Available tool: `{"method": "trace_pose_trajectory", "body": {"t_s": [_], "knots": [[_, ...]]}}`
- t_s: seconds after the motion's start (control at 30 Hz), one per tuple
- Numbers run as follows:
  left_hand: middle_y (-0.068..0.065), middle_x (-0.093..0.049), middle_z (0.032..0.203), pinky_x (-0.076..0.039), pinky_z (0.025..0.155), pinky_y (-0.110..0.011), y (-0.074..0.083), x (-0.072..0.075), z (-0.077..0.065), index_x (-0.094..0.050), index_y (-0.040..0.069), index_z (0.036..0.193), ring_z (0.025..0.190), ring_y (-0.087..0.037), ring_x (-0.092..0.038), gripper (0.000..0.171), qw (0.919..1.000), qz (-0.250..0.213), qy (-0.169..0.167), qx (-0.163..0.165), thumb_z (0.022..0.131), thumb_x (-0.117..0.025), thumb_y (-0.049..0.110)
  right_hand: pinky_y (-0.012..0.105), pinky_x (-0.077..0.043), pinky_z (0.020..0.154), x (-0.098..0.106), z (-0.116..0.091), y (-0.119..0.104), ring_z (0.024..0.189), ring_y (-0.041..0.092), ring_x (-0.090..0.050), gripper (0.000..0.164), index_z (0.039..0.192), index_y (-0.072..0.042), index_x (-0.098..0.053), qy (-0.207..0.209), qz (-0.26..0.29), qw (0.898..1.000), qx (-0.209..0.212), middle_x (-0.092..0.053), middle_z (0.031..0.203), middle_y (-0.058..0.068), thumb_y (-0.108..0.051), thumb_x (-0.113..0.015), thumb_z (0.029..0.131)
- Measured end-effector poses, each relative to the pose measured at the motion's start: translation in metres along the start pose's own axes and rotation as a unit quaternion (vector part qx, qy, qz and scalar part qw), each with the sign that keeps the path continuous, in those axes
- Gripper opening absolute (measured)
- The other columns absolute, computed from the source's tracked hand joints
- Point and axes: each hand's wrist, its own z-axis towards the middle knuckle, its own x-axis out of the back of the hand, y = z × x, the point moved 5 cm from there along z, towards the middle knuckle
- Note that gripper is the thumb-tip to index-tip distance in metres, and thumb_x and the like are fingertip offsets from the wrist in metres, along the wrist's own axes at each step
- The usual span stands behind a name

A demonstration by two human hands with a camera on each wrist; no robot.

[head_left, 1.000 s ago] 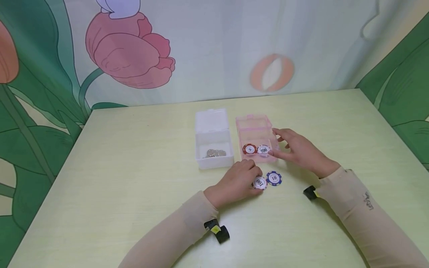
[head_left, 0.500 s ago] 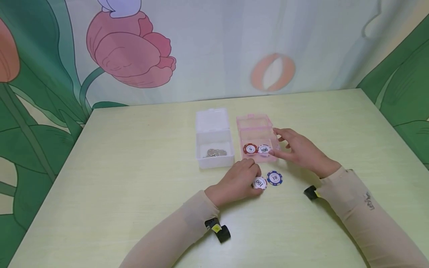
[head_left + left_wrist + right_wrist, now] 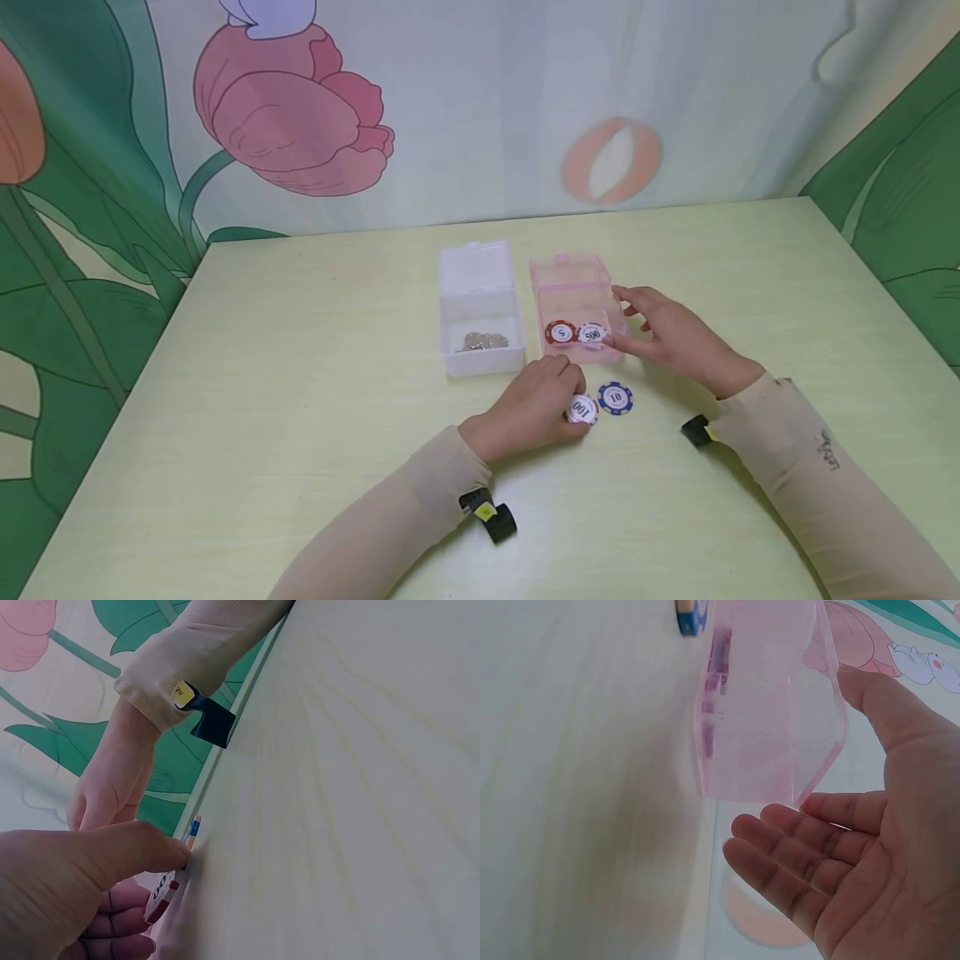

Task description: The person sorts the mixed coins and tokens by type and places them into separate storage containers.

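Observation:
Thumb and fingers of my left hand pinch a white poker chip marked 100, low over the table. Beside it lies a blue-edged poker chip marked 10. My right hand holds the right side of an open pink plastic box between thumb and index finger; its other fingers hang loosely curled in the right wrist view. Inside that box are a red-edged chip marked 5 and a white chip marked 500. The left hand hides part of the 100 chip.
A white plastic box with its lid folded back stands left of the pink one, with several silver coins inside. A pale wood-look table lies under everything. A curtain with printed flowers hangs behind it.

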Motion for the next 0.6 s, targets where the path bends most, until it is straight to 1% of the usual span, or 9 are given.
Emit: {"method": "trace_pose_trajectory", "body": {"t_s": [0.2, 0.33, 0.6], "knots": [[0.005, -0.048, 0.084, -0.037, 0.072, -0.021, 0.001, 0.002, -0.001, -0.054, 0.014, 0.092, 0.078, -0.009, -0.043, 0.036, 0.9999, -0.003, 0.011, -0.005, 0.074, -0.067, 0.043, 0.046, -0.046, 0.085, 0.000, 0.000, 0.000, 0.104, 0.031, -0.054, 0.085, 0.142, -0.010, -0.025, 0.002, -0.002, 1.000, 0.001, -0.043, 0.132, 0.016, -0.061, -0.051, 0.079], [0.006, -0.048, 0.085, -0.038, 0.074, -0.021, 0.002, 0.003, 0.000, -0.053, 0.014, 0.092, 0.079, -0.009, -0.044, 0.037, 0.9998, -0.004, 0.017, -0.009, 0.074, -0.067, 0.043, 0.046, -0.046, 0.086, 0.000, 0.001, 0.000, 0.105, 0.031, -0.054, 0.085, 0.142, -0.009, -0.025, 0.002, -0.002, 1.000, 0.004, -0.043, 0.132, 0.016, -0.061, -0.051, 0.080], [0.005, -0.048, 0.090, -0.039, 0.079, -0.020, 0.006, 0.013, -0.002, -0.052, 0.014, 0.093, 0.087, -0.010, -0.044, 0.038, 0.9993, -0.011, 0.034, -0.013, 0.074, -0.068, 0.043, 0.045, -0.047, 0.085, 0.000, 0.001, 0.000, 0.105, 0.030, -0.054, 0.084, 0.141, -0.008, -0.026, 0.006, 0.000, 1.000, 0.011, -0.044, 0.131, 0.015, -0.059, -0.052, 0.080]]}}
